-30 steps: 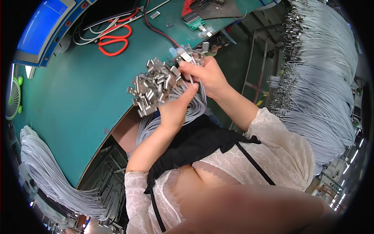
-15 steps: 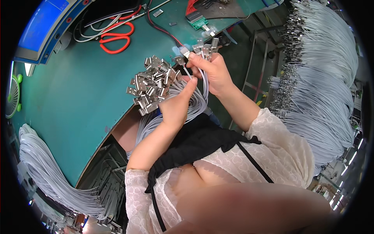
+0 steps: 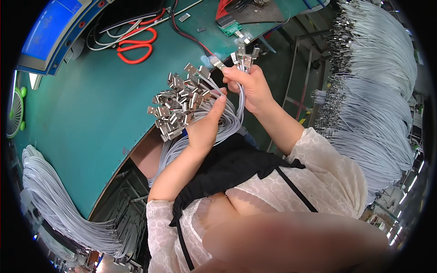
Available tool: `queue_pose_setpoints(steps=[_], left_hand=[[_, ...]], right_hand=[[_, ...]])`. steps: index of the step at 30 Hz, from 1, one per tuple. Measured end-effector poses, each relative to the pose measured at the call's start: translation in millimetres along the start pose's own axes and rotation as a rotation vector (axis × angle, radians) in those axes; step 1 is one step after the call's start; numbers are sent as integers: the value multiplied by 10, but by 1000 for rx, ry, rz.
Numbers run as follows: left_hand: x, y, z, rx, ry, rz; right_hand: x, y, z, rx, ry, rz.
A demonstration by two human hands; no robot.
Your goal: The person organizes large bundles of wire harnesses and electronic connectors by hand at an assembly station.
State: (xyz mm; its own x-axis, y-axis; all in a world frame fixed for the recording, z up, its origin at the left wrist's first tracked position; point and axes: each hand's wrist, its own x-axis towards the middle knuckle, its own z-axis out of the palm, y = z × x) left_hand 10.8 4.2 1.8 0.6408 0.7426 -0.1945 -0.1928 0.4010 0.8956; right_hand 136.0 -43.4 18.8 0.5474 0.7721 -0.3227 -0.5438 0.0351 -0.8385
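My left hand (image 3: 203,129) is closed around a thick bundle of grey USB cables (image 3: 230,120), its thumb laid across them. Their metal USB plugs (image 3: 175,107) fan out in a dense cluster over the bench edge. My right hand (image 3: 252,88) is closed on a smaller group of these cables, whose plugs (image 3: 246,59) stick up above the fingers. Its thumb and forefinger also meet a metal connector (image 3: 217,63), which sits at the end of a red-and-black lead (image 3: 195,40) on the bench. Whether a plug is seated in that connector, I cannot tell.
On the green bench (image 3: 86,132) lie red-handled scissors (image 3: 136,49) and a green circuit board (image 3: 230,28). A blue-screened device (image 3: 50,32) stands far left, above a small green fan (image 3: 16,111). Large cable bundles hang at the right (image 3: 373,104) and lower left (image 3: 54,195).
My right thumb and forefinger have shifted slightly away from the left bundle. A couple of plugs in that bundle now stand higher, near the connector. The plugs above my right hand have turned a little.
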Motion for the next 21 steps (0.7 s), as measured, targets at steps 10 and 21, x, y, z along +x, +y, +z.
queue_pose_setpoints(steps=[10, 21], left_hand=[[-6, -10, 20, -67, 113, -19], [-156, 90, -104, 88, -67, -100]], right_hand=[[17, -4, 64, 42, 45, 6], [46, -54, 156, 126, -147, 224]])
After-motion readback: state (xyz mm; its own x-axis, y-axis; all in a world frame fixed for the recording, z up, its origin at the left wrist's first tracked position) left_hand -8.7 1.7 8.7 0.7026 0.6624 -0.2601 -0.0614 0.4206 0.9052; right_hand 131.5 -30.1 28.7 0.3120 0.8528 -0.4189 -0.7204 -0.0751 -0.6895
